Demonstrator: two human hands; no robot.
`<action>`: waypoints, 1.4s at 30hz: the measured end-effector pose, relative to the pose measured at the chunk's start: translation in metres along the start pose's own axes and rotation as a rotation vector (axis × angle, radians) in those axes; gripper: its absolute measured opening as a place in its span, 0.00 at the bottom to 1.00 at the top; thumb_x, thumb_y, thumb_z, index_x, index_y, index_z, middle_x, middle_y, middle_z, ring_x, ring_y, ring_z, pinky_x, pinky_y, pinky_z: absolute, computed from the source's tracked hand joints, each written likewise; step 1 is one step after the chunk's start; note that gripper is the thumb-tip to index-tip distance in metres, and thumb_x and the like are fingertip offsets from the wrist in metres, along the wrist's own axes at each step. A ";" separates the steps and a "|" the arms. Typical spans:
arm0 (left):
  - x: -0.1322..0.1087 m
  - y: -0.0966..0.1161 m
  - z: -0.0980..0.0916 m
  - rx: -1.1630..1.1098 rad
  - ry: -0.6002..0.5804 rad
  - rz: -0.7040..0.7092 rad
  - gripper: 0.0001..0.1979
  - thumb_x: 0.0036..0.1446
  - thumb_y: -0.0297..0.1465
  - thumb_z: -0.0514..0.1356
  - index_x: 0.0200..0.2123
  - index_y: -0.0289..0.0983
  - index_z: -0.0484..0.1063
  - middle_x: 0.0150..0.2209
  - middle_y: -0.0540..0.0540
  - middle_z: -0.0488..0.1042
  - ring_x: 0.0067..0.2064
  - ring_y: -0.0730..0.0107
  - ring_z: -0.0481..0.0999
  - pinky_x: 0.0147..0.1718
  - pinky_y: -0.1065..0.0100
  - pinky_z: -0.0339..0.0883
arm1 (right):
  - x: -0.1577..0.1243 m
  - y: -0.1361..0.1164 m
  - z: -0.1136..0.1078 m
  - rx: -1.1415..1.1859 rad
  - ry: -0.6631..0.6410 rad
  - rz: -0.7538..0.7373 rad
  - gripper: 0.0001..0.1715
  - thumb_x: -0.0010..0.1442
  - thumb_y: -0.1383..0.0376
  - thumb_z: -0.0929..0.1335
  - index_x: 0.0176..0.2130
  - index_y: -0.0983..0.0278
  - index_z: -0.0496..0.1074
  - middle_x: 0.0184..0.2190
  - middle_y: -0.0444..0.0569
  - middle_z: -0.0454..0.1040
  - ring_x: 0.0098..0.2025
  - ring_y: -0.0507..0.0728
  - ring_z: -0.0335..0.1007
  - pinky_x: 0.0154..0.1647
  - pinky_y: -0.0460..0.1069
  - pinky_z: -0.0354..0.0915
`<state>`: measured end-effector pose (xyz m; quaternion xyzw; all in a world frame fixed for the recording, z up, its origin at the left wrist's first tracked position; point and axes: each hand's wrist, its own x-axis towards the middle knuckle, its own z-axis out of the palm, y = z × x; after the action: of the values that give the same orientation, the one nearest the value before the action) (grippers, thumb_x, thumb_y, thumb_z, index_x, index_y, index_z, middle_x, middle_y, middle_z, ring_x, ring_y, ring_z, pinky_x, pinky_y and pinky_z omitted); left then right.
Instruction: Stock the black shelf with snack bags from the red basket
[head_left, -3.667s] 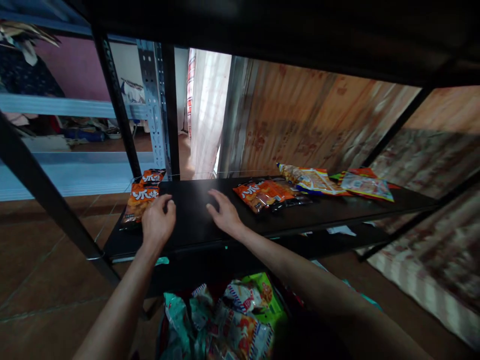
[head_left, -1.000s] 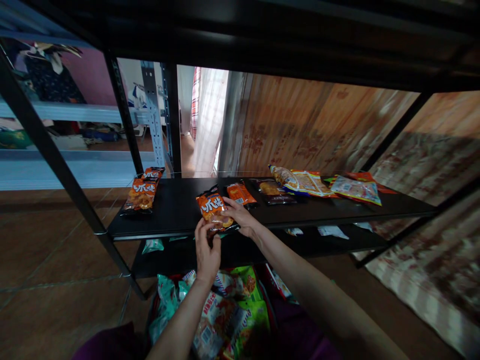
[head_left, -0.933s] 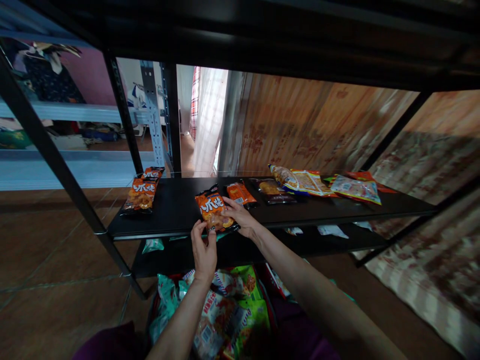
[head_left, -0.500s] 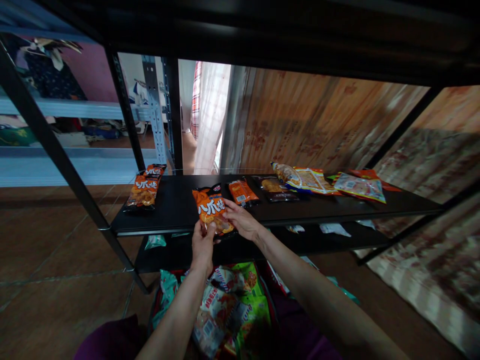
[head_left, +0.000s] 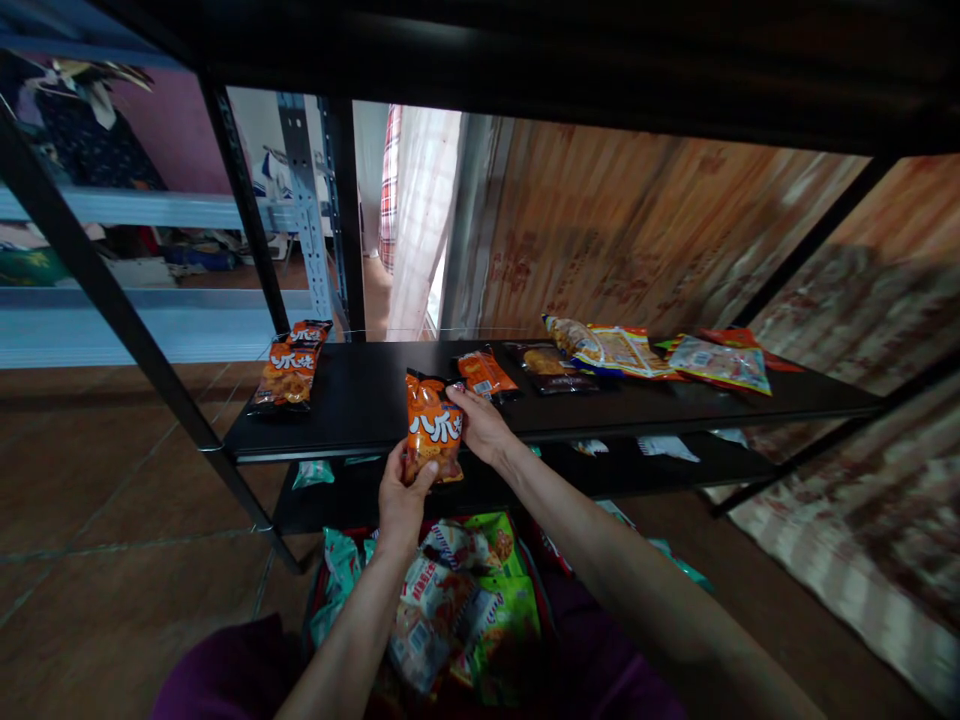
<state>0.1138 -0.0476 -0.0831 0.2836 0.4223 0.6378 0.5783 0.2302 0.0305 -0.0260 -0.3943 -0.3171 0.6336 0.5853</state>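
Both hands hold an orange snack packet with white characters, upright just in front of the black shelf. My left hand pinches its bottom edge from below. My right hand grips its right side near the top. A small orange packet lies flat on the shelf just behind my right hand. Two more orange packets of the same kind lie stacked at the shelf's left end.
Dark packets and several colourful ones lie along the shelf's right half. A pile of snack bags sits below my arms. A lower shelf holds a few items. Black uprights frame the rack; tiled floor lies left.
Since the earliest frame my hands moved from the shelf's left to its middle. In the last second the orange packet was lifted off the shelf edge and tipped upright.
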 end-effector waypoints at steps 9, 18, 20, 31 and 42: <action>-0.015 -0.011 -0.029 -0.054 0.025 -0.081 0.25 0.42 0.35 0.69 0.46 0.36 0.72 0.37 0.47 0.75 0.35 0.74 0.73 0.34 0.73 0.63 | 0.001 0.009 0.006 0.015 0.153 0.056 0.10 0.47 0.64 0.74 0.25 0.63 0.69 0.20 0.41 0.73 0.21 0.51 0.67 0.25 0.46 0.65; -0.032 0.001 -0.037 -0.298 -0.033 -0.191 0.26 0.39 0.29 0.71 0.45 0.40 0.72 0.40 0.48 0.77 0.44 0.71 0.75 0.49 0.66 0.63 | -0.003 0.010 0.009 -0.093 0.207 0.023 0.10 0.43 0.64 0.73 0.23 0.63 0.67 0.16 0.39 0.69 0.19 0.50 0.63 0.19 0.45 0.60; -0.036 0.005 -0.038 -0.326 -0.029 -0.219 0.26 0.38 0.28 0.71 0.45 0.41 0.73 0.40 0.49 0.77 0.43 0.71 0.75 0.48 0.66 0.64 | -0.002 0.010 0.010 -0.118 0.221 0.030 0.11 0.43 0.63 0.73 0.24 0.63 0.67 0.16 0.39 0.69 0.19 0.50 0.63 0.19 0.46 0.60; -0.047 0.022 -0.041 -0.293 0.006 -0.200 0.23 0.39 0.27 0.70 0.43 0.40 0.74 0.42 0.46 0.77 0.47 0.68 0.74 0.49 0.65 0.63 | -0.009 0.004 0.020 -0.226 0.266 0.053 0.08 0.47 0.63 0.71 0.24 0.64 0.69 0.16 0.41 0.71 0.19 0.50 0.66 0.19 0.45 0.64; -0.056 0.034 -0.041 -0.210 0.002 -0.167 0.25 0.42 0.27 0.67 0.47 0.42 0.72 0.49 0.45 0.74 0.49 0.66 0.74 0.50 0.61 0.64 | -0.007 0.000 0.025 -0.244 0.289 0.090 0.07 0.50 0.65 0.70 0.24 0.65 0.69 0.16 0.42 0.71 0.18 0.50 0.65 0.20 0.46 0.65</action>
<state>0.0711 -0.1099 -0.0667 0.1846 0.3757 0.6285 0.6556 0.2085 0.0250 -0.0128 -0.5631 -0.2860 0.5528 0.5436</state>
